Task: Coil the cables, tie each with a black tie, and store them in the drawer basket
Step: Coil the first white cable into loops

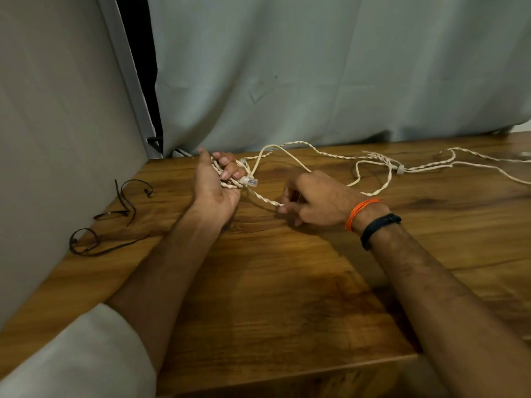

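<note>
Head view looks down on a counter [287,297] of glossy brown wood with dark, wavy grain. Across its far side runs a thin cream cable [324,153], twisted like rope along most of its length and smooth in a few strands. Near the right it splits into several loose strands at a small pale clip [400,169]; how many separate cables lie there I cannot tell, since the strands cross and blur.

The left hand [216,182] is palm up, its fingers curled round a small bundle of coiled loops of the cable. A clear plastic plug [250,181] sticks out just beside its fingertips. From that bundle a twisted stretch runs to the right hand [313,201], which rests on the counter, knuckles up, and pinches the cable between thumb and fingers. The rest of the cable arches up behind both hands and trails off to the right.

Two black ties lie well apart from the cable at the left edge: one tie [126,202] bent into open curves, the other tie [89,244] with a closed loop at one end. Both are flat, narrow strips.

The right wrist wears an orange thread [360,211] and a black band [379,228]. A pale sleeve [86,354] covers the left upper arm. Grey cloth [316,67] hangs behind.
</note>
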